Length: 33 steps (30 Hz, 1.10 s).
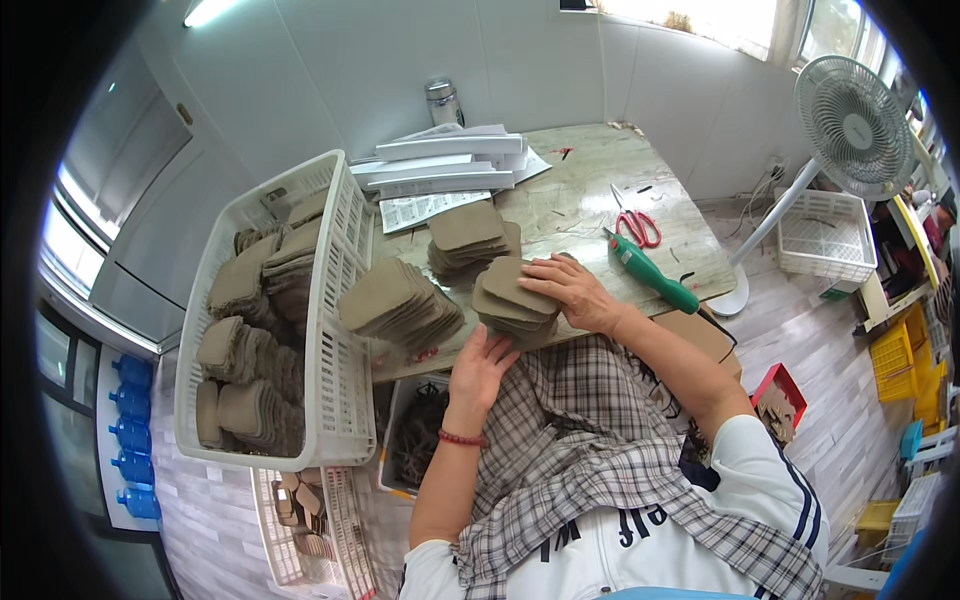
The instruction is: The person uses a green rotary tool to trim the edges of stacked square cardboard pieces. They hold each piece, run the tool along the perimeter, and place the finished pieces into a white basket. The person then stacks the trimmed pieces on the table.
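Observation:
A stack of flat brown pieces with rounded corners (512,295) stands at the table's near edge, its layers slightly fanned. My right hand (574,292) grips this stack from the right, with fingers across the top piece. At the stack's lower left, my left hand (484,368) is open, palm up and fingers apart, its fingertips close to the bottom layers; whether they touch cannot be made out. To the left leans a larger fanned stack of the same pieces (400,305). Behind it sits another stack (468,238). The pieces' material is unclear.
A white plastic crate (345,300) full of similar pieces stands left of the table (590,170). White papers (450,165) and a metal flask (443,102) are at the back. Red-handled scissors (640,228) and a green corded tool (650,272) lie right; a fan (852,125) stands beyond.

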Tool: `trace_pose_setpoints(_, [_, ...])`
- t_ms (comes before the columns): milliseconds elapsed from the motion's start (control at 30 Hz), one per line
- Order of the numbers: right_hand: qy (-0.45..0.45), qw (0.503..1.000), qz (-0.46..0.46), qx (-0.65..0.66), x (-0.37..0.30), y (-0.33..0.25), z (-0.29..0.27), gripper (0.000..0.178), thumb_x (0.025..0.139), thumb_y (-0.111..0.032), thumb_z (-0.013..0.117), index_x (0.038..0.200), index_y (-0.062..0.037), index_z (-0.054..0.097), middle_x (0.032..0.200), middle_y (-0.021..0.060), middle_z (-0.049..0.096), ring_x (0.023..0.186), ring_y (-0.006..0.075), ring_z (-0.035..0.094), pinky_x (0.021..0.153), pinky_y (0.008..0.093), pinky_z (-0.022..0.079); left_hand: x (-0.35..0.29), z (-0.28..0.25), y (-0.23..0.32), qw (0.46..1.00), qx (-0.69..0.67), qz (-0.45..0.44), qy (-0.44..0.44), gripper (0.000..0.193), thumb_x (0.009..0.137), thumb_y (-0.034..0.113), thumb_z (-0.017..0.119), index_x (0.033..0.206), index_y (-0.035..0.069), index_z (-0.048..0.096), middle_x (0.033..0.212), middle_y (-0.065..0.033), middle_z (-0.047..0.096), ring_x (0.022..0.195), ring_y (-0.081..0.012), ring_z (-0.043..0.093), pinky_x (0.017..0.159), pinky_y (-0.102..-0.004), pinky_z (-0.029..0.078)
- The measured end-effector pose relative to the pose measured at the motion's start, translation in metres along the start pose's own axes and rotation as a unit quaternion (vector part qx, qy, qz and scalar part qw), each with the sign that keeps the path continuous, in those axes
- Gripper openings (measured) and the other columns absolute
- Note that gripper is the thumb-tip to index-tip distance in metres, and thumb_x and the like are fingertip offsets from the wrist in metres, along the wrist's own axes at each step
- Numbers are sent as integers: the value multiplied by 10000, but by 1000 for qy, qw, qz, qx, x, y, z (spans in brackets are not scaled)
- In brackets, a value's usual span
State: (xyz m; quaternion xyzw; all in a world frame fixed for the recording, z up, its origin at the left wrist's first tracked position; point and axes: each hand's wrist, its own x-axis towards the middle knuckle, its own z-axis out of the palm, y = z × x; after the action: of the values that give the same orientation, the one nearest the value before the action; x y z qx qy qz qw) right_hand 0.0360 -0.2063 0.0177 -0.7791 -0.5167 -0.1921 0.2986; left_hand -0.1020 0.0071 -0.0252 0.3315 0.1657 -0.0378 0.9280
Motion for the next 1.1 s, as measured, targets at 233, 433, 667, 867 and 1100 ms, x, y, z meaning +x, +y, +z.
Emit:
trace_pose_setpoints(233, [76, 938, 337, -17, -36, 60, 25, 417, 840, -114, 641, 1256, -106, 617, 1166, 120, 604, 1120, 307, 573, 936, 396, 487, 16, 22, 5, 985, 102, 40, 136, 627, 912, 409, 682, 1349, 43, 423, 1268, -154, 444, 1147, -303, 508, 905, -528, 482])
trace_pose_setpoints(433, [-39, 875, 468, -115, -26, 101, 58, 284, 846, -247, 670, 1053, -68, 595, 1091, 172, 607, 1015, 368, 635, 838, 476, 527, 11, 8, -4, 983, 71, 57, 163, 501, 944, 312, 647, 1315, 40, 446, 1208, -132, 487, 1085, -285, 548, 879, -499, 491])
trace_pose_setpoints(667, [277, 858, 421, -94, -49, 95, 32, 137, 919, -172, 592, 938, -37, 591, 942, 164, 623, 841, 342, 630, 737, 470, 494, -23, -23, -16, 979, 122, 70, 149, 371, 988, 170, 560, 1313, 26, 454, 1152, -118, 559, 1002, -262, 615, 836, -419, 518])
trace_pose_setpoints(867, [326, 887, 325, 36, -44, -50, -34, 105, 867, -41, 671, 957, -46, 616, 863, 122, 612, 730, 264, 610, 618, 335, 491, -79, 4, -14, 996, 88, 10, -29, 433, 1014, 237, 534, 1372, 26, 412, 1265, -172, 549, 1025, -267, 634, 826, -388, 536])
trace_pose_setpoints(1100, [16, 981, 63, 181, -35, -176, 30, 223, 785, -131, 733, 957, -47, 618, 880, 87, 602, 782, 274, 642, 617, 353, 545, -121, -7, -19, 998, -18, 23, 60, 332, 1016, 216, 524, 1289, 28, 502, 1148, -139, 626, 941, -243, 657, 787, -370, 562])
